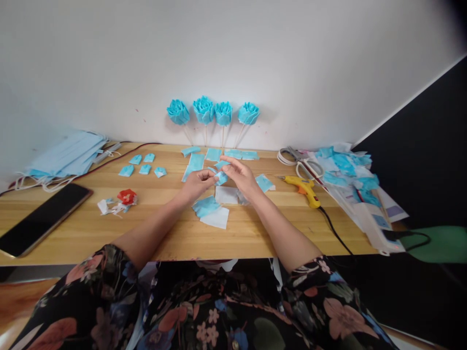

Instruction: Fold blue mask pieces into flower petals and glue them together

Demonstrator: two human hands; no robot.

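Above the middle of the wooden table, my left hand [200, 184] and my right hand [240, 177] meet at a small piece of blue fabric [221, 179], thin like mask material. The left fingers pinch its left side; the right thumb and fingers close on its other side. Cut blue pieces [193, 166] lie behind and around my hands, and a white piece [226, 195] sits just below them. Nearer to me rest a blue piece [206, 206] and a pale piece [215, 218]. Several folded blue petals [145, 169] are spread out to the left.
Four-stemmed blue flowers [203, 110] lean on the wall. A yellow glue gun [302, 188], scissors [294, 154] and a scrap pile [345, 167] occupy the right. Left are stacked face masks [69, 154], a phone [44, 218] and a red crumpled wrapper [127, 196]. A power strip [377, 228] stands right.
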